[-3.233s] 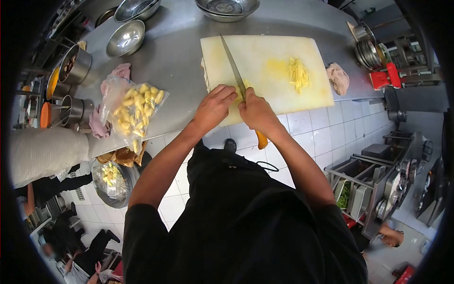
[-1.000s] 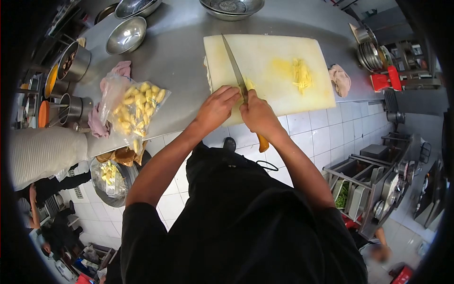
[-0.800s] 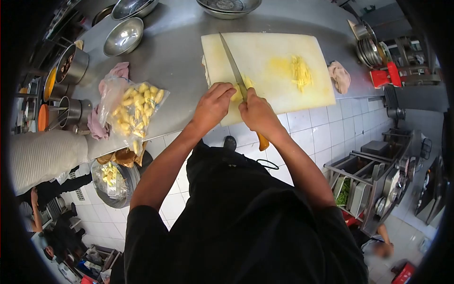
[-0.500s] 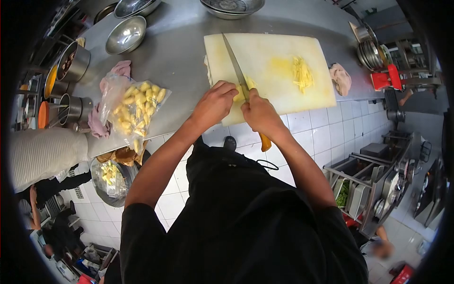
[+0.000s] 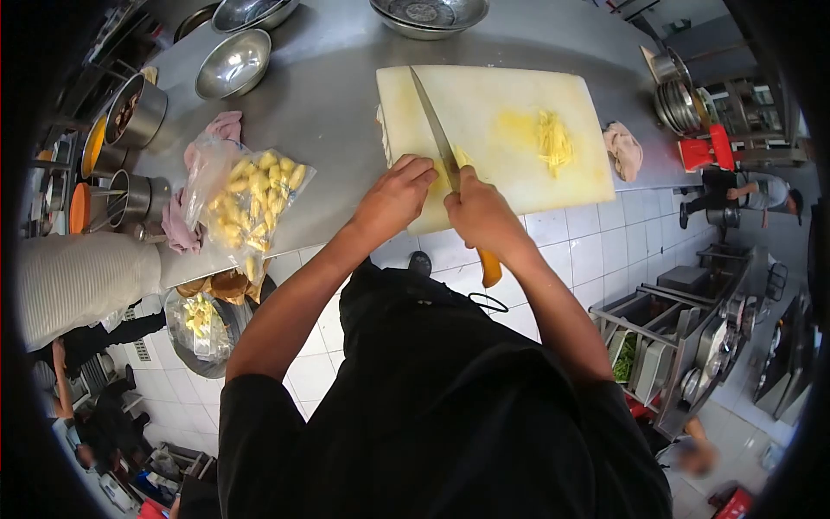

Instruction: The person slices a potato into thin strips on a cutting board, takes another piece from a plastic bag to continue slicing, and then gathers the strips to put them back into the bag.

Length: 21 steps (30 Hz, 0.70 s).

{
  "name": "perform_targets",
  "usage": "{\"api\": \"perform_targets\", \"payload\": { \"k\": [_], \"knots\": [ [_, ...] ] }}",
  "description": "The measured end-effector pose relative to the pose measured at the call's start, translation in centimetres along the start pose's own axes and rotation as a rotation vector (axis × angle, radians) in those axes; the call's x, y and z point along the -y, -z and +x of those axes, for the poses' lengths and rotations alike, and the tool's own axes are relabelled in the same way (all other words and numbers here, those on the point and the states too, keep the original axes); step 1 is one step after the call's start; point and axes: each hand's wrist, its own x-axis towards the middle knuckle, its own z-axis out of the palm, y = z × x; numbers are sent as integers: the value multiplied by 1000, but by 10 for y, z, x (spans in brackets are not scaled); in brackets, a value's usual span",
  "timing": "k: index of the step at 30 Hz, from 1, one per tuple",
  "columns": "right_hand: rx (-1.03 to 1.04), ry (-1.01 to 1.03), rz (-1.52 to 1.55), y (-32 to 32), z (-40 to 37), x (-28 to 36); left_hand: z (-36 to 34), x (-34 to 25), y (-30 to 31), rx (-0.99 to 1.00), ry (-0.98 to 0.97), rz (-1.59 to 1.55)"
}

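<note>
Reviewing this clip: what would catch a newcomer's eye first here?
Probably the long knife in the right hand, slanting across the pale cutting board, with the left hand close beside its blade. Next, the pile of yellow strips on the board's right side. Then the clear bag of yellow pieces, left of the board on the metal table.

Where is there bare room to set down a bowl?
Bare counter lies between the bag of yellow pieces and the cutting board, and between the board and the stacked bowls. The board's far middle is bare too, between knife and cut pile. Crowded: around left hand and right hand, and leftward by the pots.
</note>
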Motion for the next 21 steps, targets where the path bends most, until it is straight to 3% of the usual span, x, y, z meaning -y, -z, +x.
{"api": "perform_targets", "payload": {
  "k": [2, 8, 11, 21],
  "knots": [
    [-154, 172, -114, -32, 12, -32, 0, -1, -2, -10, -4, 2],
    [46, -60, 63, 4, -5, 5, -2, 3, -4, -36, -8, -14],
    [-84, 81, -28, -28, 7, -23, -5, 5, -8, -60, 4, -36],
    [20, -4, 6, -2, -5, -6, -5, 7, -13, -191, 62, -158]
  ]
}}
